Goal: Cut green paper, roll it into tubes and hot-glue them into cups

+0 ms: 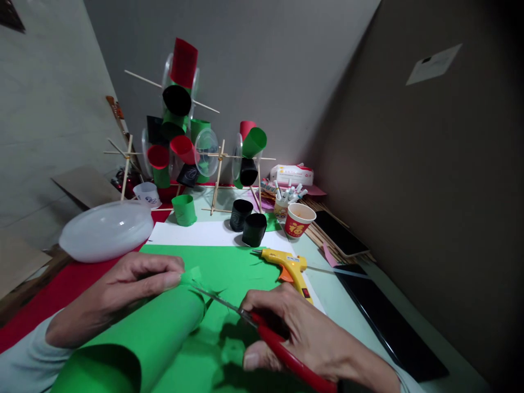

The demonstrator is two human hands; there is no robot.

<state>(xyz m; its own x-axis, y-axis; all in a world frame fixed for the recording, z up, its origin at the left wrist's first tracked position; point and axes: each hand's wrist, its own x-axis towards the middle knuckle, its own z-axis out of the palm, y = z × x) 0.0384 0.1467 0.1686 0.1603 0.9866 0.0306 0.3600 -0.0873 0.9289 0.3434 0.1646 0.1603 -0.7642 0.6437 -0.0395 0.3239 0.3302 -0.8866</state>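
Note:
My left hand (135, 279) pinches a small green flap of paper (191, 274) between thumb and fingers. Beside and below it lies a rolled green paper sheet (143, 333), its near end an open, dark hollow. Red-handled scissors (266, 330) are in my right hand (303, 327), the fingers wrapped round the grips. Their blade tips reach the green flap, close to my left fingertips. Small cut strips stick up by the roll's far end. Under both hands spreads a flat green sheet (229, 267).
A yellow glue gun (289, 263) lies right of the green sheet, near two black paper tubes (254, 229) and a red paper cup (300, 220). Behind stands a stick frame (219, 177) with coloured tubes. A translucent bowl (106, 229) sits left; a black tablet-like slab (388, 322) right.

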